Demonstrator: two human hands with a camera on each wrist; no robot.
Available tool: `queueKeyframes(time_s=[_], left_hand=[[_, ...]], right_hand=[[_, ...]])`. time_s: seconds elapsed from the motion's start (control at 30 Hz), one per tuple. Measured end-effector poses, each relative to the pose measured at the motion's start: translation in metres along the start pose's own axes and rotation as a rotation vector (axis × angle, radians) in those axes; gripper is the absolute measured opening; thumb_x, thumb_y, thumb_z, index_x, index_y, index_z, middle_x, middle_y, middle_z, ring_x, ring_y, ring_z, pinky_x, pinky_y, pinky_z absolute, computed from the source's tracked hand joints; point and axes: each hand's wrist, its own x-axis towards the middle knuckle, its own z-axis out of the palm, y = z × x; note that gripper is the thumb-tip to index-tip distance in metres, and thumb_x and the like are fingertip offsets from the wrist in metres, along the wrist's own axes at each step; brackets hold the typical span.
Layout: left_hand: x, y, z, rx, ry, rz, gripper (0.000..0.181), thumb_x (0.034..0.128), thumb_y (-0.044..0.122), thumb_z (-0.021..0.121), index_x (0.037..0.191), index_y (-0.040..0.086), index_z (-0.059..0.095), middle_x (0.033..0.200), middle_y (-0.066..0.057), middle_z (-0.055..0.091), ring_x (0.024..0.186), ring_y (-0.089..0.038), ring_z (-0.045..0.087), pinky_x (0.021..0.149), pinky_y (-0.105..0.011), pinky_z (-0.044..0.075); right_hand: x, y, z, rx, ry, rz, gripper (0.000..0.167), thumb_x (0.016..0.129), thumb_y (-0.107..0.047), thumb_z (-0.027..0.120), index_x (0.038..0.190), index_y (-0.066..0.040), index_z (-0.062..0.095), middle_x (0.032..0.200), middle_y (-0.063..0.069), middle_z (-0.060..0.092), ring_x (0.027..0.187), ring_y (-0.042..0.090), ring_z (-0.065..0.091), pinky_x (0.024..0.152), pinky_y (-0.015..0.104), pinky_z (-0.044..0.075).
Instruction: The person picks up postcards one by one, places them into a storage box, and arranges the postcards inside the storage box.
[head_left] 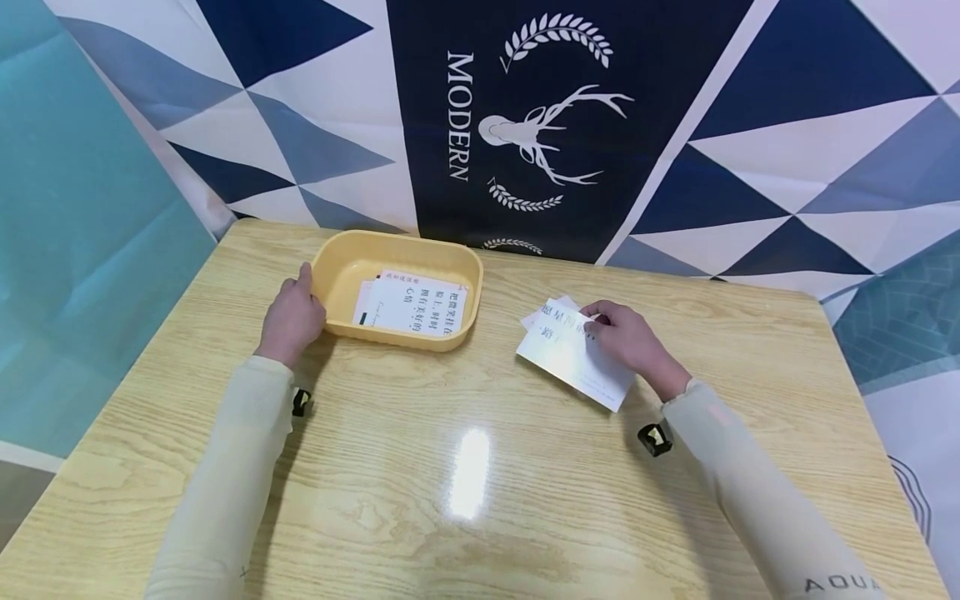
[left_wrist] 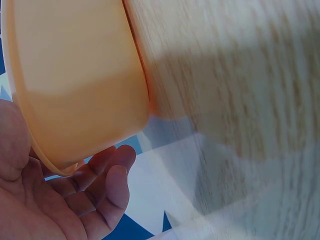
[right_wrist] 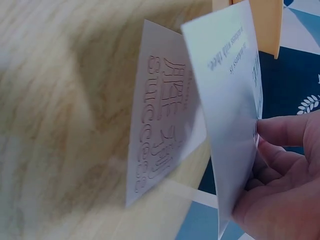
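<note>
One wood-grain worktop point(head_left: 375, 467), one yellow plastic basin point(head_left: 408, 250) on it, far side, left of centre. Two hands. Left hand point(head_left: 292, 318) clamped on the basin's left end, rim between thumb and fingers. Right hand point(head_left: 626, 337) right of the basin, thumb and fingers pinching one white card point(head_left: 573, 367) with black Chinese characters, card tilted; right wrist view shows its other face with small English print. One pale card point(right_wrist: 157, 120) lies on the worktop just beneath, outlined characters and "success" on it, partly covered by the held one in the head view. Inside the basin: one white printed card point(head_left: 420, 304) on top, at least one more under it with a pinkish edge point(head_left: 364, 300); full count hidden. Two pale sleeves, left point(head_left: 243, 458) and right point(head_left: 750, 492), lettering on the right one. Two small black devices, one near each wrist. Far side: one blue-and-white triangle backdrop point(head_left: 322, 100), one white stag head point(head_left: 501, 131), one sideways "MODERN" point(head_left: 459, 117).
</note>
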Motion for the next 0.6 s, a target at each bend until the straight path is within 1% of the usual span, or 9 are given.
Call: queueKeyframes(time_s=[0.27,0.4,0.6], left_hand=[[0.0,0.001,-0.003,0.01,0.006,0.005,0.059,0.0926,0.006,0.027,0.147,-0.008,0.009,0.127,-0.041,0.038,0.101,-0.048,0.051,0.087,-0.057,0.042],[0.001,0.002,-0.003,0.0,-0.003,-0.004,0.059,0.0926,0.006,0.026,0.147,-0.008,0.008,0.129,-0.04,0.036,0.102,-0.048,0.051,0.088,-0.057,0.042],[0.0,0.002,-0.002,0.003,-0.03,-0.02,0.059,0.0932,0.007,0.025,0.148,-0.006,0.006,0.131,-0.04,0.035,0.102,-0.046,0.051,0.089,-0.056,0.042]], right_hand=[[0.006,-0.011,-0.007,0.0,0.032,-0.013,0.033,0.095,-0.013,0.042,0.123,0.0,0.055,0.102,0.019,0.057,0.088,0.028,0.05,0.071,0.029,0.038],[0.01,-0.02,-0.011,0.002,0.037,-0.026,0.033,0.095,-0.013,0.041,0.123,-0.001,0.056,0.102,0.018,0.057,0.088,0.028,0.05,0.07,0.029,0.038],[0.014,-0.027,-0.012,0.005,0.02,-0.026,0.034,0.095,-0.014,0.041,0.123,-0.001,0.055,0.107,0.02,0.058,0.092,0.029,0.051,0.073,0.03,0.039]])
